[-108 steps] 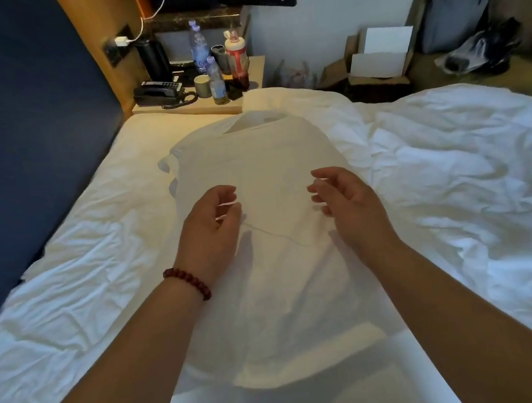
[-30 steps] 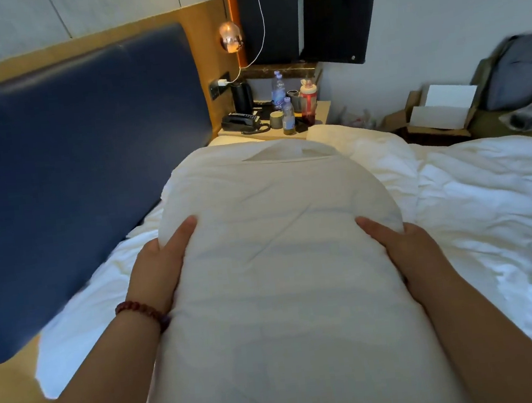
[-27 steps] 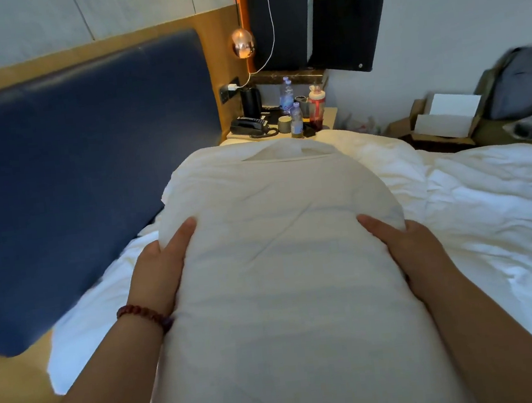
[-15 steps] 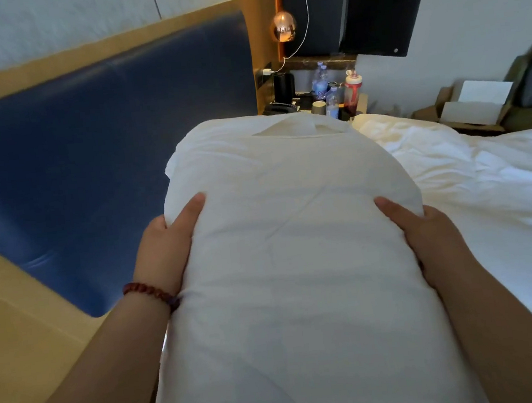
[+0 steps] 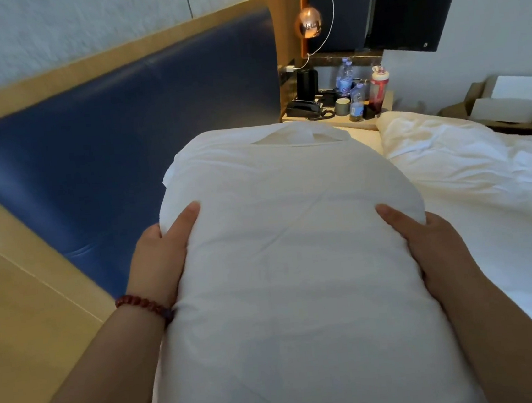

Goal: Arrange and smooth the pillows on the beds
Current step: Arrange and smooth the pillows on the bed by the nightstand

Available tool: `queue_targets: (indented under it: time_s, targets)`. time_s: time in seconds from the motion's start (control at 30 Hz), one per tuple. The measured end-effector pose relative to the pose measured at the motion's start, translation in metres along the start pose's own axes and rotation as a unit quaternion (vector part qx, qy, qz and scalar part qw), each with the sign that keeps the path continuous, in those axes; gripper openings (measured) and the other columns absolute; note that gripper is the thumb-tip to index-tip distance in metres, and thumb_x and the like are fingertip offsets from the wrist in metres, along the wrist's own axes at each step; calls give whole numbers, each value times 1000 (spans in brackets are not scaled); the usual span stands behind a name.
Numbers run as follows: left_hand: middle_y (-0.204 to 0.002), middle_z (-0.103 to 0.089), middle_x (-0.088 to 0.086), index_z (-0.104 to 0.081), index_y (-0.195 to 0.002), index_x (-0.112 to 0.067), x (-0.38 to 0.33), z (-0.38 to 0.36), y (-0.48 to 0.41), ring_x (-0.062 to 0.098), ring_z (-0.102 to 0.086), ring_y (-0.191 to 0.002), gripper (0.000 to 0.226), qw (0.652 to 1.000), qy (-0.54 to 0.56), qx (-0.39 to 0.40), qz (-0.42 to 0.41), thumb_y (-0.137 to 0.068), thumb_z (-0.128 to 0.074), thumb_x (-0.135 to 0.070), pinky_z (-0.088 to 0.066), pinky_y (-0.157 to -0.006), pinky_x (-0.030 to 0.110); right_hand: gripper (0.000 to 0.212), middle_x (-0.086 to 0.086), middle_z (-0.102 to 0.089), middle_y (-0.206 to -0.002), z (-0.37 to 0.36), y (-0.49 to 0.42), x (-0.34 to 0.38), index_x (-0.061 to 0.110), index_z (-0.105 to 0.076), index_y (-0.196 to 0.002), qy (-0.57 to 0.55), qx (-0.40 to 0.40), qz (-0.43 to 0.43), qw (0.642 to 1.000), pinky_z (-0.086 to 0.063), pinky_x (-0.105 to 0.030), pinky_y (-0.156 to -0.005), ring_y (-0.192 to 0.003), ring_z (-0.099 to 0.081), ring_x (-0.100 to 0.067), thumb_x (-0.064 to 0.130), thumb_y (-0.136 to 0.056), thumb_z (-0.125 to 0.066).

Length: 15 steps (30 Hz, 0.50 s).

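The pillow (image 5: 297, 263) is held just right of the headboard (image 5: 119, 134). The left hand (image 5: 162, 258) grips its left edge and the right hand (image 5: 433, 246) its right edge, thumbs on top.

Head-worn view, forward-down, close over the pillow (image 5: 299, 280)

The plump white fabric pillow (image 5: 291, 264) runs off the near edge and hides the fingers of the left hand (image 5: 160, 258) and right hand (image 5: 437, 249). The far clear plastic bottle (image 5: 344, 78) has an unreadable label.
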<state>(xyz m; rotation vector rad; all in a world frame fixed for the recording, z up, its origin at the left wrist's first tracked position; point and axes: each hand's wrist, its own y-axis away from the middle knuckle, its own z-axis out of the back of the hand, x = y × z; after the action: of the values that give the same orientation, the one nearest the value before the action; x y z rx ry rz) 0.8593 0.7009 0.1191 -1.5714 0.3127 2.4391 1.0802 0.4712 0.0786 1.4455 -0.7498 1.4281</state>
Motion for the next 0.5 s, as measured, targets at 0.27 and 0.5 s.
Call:
queue_targets:
  time_s: [0.27, 0.5]
  targets:
    - [-69, -50, -6, -51, -72, -18, 7, -8, -59, 11, -47, -61, 46, 999, 7, 38, -6, -84, -57, -62, -33, -54, 30, 47, 3, -77, -87, -33, -16, 3, 20, -73, -97, -15, -34, 6, 999, -56, -35, -73, -81, -73, -19, 55, -67, -81]
    - [-100, -67, -3, -66, -106, -17, -10, -27, -185, 10, -60, -83, 52, 991, 37, 121, -37, -83, -56, -63, -38, -58, 26, 46, 2, -78, -86, -106, -62, 7, 20, -75, -97, -40, -120, -4, 992, -57, -37, -75, -81, -74, -21, 54, -67, -82]
